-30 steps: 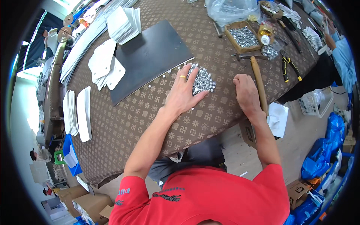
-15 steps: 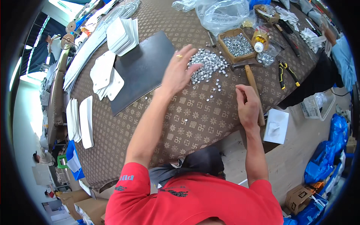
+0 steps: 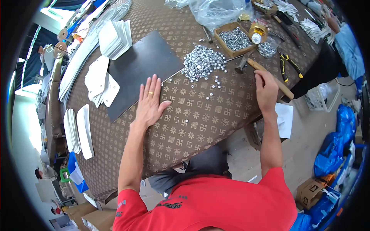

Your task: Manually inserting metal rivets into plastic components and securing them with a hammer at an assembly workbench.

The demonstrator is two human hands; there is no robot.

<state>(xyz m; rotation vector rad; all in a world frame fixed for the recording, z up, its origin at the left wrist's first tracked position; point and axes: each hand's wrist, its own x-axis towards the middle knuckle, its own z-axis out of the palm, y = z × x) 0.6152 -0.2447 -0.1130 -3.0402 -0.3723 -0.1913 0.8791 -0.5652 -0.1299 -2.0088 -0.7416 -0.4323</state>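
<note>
A loose pile of shiny metal studs (image 3: 203,62) lies mid-table on a brown patterned cloth (image 3: 173,148), just right of a dark board (image 3: 144,57). The person's left hand (image 3: 148,102) lies flat across the board's near edge, fingers straight, thumb spread apart. The right hand (image 3: 266,92) is curled by a wooden-handled hammer (image 3: 284,89); whether its fingers grip the handle cannot be told. Beyond the pile sits a stud-filled tray (image 3: 242,51); white panels (image 3: 114,40) stand far left. Blue bags (image 3: 330,152) line the floor (image 3: 244,163) at right.
</note>
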